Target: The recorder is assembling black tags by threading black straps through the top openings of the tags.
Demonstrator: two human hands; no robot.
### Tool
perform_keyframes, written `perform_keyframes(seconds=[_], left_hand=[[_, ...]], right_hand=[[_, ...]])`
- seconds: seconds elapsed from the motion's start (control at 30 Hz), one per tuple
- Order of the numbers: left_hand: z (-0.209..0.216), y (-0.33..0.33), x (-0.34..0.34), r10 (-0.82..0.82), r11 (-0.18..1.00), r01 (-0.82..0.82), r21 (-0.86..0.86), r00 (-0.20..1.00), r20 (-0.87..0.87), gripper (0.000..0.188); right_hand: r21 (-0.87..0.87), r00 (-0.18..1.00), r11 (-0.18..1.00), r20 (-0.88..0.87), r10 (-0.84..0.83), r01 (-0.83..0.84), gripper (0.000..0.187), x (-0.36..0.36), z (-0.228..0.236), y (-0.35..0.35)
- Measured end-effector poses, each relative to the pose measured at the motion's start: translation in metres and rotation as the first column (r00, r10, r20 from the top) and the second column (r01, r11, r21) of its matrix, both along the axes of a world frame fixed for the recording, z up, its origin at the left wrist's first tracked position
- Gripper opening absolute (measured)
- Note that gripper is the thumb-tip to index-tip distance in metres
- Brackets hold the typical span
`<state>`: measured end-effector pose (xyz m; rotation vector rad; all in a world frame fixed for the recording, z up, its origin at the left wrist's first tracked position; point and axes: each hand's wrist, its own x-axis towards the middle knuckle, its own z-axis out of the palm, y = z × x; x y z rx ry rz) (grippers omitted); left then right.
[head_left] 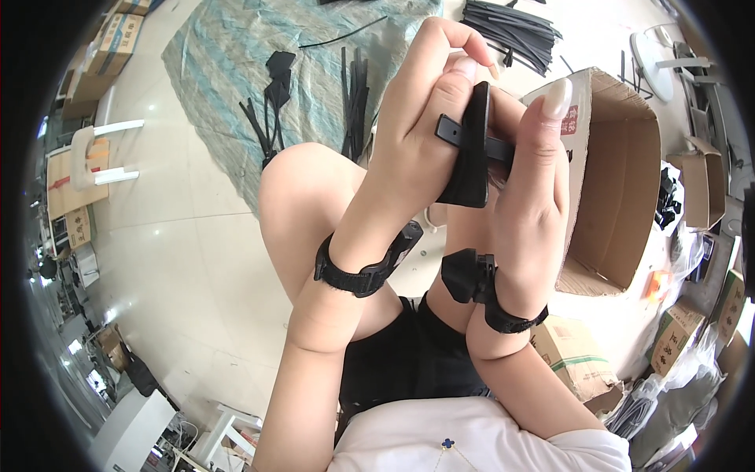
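Above my knees, both hands are raised close together around one black piece. It consists of a flat black pad seen nearly edge-on and a narrow black strap with a small hole in its end, which sticks out on the left side of the pad. My left hand pinches the pad from the left, thumb at its upper part. On the other side, my right hand is closed on the strap, with its thumb pointing up. Fingers hide much of the strap behind the pad.
An open cardboard box stands right beside my right hand. A striped blue-green sheet covers the floor ahead, bearing black strips and joined black pieces. Beyond lies a bundle of black strips. A white stool is at left.
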<state>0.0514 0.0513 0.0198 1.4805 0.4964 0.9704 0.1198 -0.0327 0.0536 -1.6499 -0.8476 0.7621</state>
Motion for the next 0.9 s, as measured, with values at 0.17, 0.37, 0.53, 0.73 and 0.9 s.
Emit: perform_keyframes(seconds=[0.17,0.37,0.53,0.73,0.9], left_hand=[[0.001,-0.001,0.004,0.063,0.987,-0.058,0.148,0.998,-0.03,0.028],[0.018,-0.002,-0.001,0.006,0.977,-0.012,0.215,0.999,0.032,0.03],[0.003,-0.001,0.003,0.32,0.938,-0.276,0.208,0.92,-0.224,0.027],[-0.002,0.005,-0.004,0.238,0.966,-0.23,0.116,0.969,-0.068,0.031],[0.013,0.004,-0.014,-0.36,0.881,0.344,-0.323,0.933,0.01,0.024]], right_hand=[[-0.126,0.987,0.98,0.042,0.158,-0.152,0.056,0.008,0.007,0.0],[-0.116,0.971,0.971,0.091,0.221,-0.21,0.049,0.008,0.008,-0.002],[-0.173,0.93,0.932,0.132,0.342,-0.318,0.039,0.013,0.0,0.004],[-0.036,0.996,0.996,0.023,-0.083,0.083,0.03,-0.001,0.001,0.003],[0.394,0.995,0.917,-0.041,0.086,-0.063,0.011,0.025,-0.014,0.005]])
